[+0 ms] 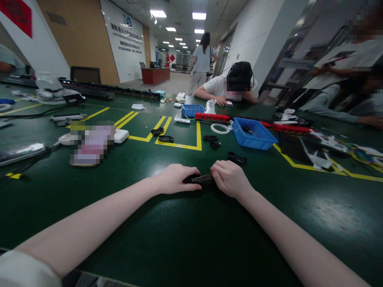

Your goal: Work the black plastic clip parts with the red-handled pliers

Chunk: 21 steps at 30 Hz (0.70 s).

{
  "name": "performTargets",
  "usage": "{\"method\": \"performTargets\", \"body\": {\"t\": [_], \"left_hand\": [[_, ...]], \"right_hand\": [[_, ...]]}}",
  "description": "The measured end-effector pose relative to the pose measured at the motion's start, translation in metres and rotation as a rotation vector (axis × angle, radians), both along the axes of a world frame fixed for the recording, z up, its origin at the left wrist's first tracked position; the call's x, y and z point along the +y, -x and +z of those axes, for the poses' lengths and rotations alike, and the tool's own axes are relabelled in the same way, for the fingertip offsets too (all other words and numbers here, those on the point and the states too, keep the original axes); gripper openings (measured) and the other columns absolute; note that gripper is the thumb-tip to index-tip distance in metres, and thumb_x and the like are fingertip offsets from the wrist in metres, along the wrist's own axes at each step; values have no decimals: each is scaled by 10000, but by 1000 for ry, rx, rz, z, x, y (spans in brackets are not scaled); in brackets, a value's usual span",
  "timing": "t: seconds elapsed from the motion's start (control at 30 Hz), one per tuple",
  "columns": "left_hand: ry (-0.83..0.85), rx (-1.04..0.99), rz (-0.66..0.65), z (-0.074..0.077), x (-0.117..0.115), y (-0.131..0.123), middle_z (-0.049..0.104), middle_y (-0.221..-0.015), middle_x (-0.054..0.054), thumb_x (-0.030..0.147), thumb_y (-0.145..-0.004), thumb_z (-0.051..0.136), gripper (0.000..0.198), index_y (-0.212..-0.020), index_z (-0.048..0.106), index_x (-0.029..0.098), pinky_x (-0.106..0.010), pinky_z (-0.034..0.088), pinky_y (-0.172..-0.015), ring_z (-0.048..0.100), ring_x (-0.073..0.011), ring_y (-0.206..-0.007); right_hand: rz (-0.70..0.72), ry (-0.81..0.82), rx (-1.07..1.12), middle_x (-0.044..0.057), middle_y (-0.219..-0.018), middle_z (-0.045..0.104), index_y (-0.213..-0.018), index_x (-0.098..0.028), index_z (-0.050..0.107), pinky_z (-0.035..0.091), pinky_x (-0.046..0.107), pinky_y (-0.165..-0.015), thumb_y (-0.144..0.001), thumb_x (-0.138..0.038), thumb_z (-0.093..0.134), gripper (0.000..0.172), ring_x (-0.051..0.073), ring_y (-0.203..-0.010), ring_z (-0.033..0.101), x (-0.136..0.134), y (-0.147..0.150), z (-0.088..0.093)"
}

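Just above the green tabletop, my left hand (175, 178) pinches a small black part (188, 179) between thumb and fingers. My fingers cover much of it, and its exact kind cannot be made out. From the right, my closed right hand (229, 178) grips needle-nose pliers (203, 178), whose tapered metal jaws point left and reach the black part. The handles are hidden inside my fist. Beyond my right hand lies a black plastic piece (237, 158). Farther back are more small black pieces (212, 139), and another black piece (166, 138) rests by the yellow tape.
A blue bin (254, 139) with dark items stands behind my right hand, near a white ring (220, 128). At left lie a phone (92, 147) and a white box (121, 136). A co-worker (229, 81) leans on the far table edge. Red strips (212, 116) lie across the back.
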State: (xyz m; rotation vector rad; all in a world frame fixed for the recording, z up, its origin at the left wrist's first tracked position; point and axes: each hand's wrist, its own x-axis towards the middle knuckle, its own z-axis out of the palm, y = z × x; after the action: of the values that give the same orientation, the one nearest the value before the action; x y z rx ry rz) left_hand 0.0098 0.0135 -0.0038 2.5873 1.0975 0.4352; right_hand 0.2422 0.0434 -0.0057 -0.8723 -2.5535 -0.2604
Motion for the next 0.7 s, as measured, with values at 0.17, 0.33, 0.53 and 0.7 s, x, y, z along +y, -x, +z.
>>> {"method": "performTargets", "body": {"t": [0.17, 0.33, 0.53, 0.7], "left_hand": [[14, 23, 14, 1, 0, -1, 689, -884, -30, 517, -937, 522, 358, -1118, 594, 216, -248, 381, -598, 640, -194, -737], [15, 36, 16, 2, -1, -2, 686, -881, -35, 527, -939, 510, 372, -1117, 597, 212, -255, 388, -601, 639, -199, -733], [12, 38, 17, 3, -2, -2, 687, -897, -37, 533, -940, 509, 372, -1107, 597, 212, -255, 401, -614, 640, -196, -736], [-19, 46, 7, 2, -2, -2, 686, -881, -35, 539, -937, 516, 373, -1093, 593, 209, -263, 403, -616, 641, -208, -732]], "right_hand": [[-9, -3, -6, 58, -719, 606, -724, -173, 575, 332, 319, -643, -989, -250, 307, 385, 148, -636, 505, 4, -3, 0], [-8, 8, -14, 55, -723, 614, -726, -183, 574, 341, 316, -639, -988, -253, 308, 380, 147, -637, 517, 5, -5, 1], [-7, 22, -17, 55, -722, 622, -729, -182, 583, 342, 316, -632, -989, -263, 318, 380, 147, -635, 518, 2, -3, 2], [-6, 20, -18, 56, -713, 611, -725, -179, 583, 334, 316, -635, -988, -272, 327, 378, 148, -631, 506, 1, -1, 1]]}}
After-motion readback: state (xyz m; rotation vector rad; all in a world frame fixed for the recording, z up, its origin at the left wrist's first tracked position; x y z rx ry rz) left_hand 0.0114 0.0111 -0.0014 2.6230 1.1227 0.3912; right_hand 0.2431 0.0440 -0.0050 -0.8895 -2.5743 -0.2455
